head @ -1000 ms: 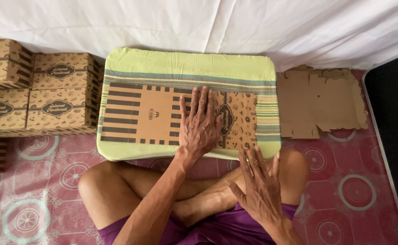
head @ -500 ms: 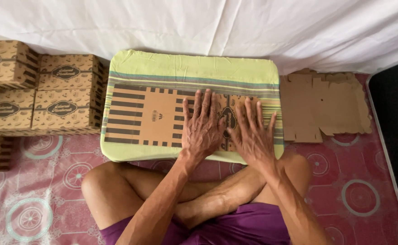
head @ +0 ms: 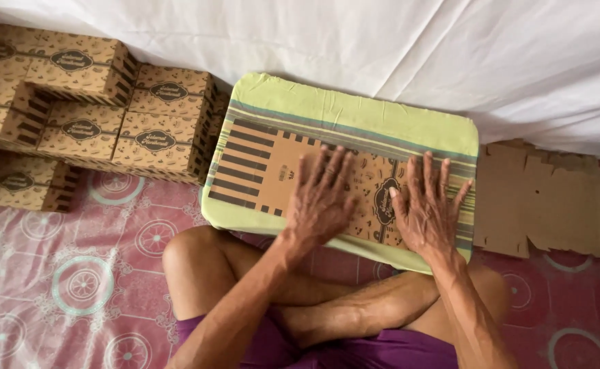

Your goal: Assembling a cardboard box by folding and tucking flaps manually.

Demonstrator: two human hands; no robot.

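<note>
A flat, unfolded brown cardboard box blank (head: 259, 167) with dark stripes and an oval label lies on a light green striped cushion (head: 354, 113) resting across my crossed legs. My left hand (head: 324, 198) presses palm-down on the middle of the blank, fingers spread. My right hand (head: 426, 205) lies flat on the blank's right part, next to the oval label, fingers spread too. Neither hand grips anything.
Several assembled brown printed boxes (head: 156, 126) are stacked at the left on a pink patterned floor mat (head: 74, 287). A pile of plain flat cardboard blanks (head: 546, 205) lies at the right. White cloth (head: 395, 48) hangs behind the cushion.
My right hand came up from beside my knee and now rests flat on the right part of the blank. My left hand stayed pressed on the middle.
</note>
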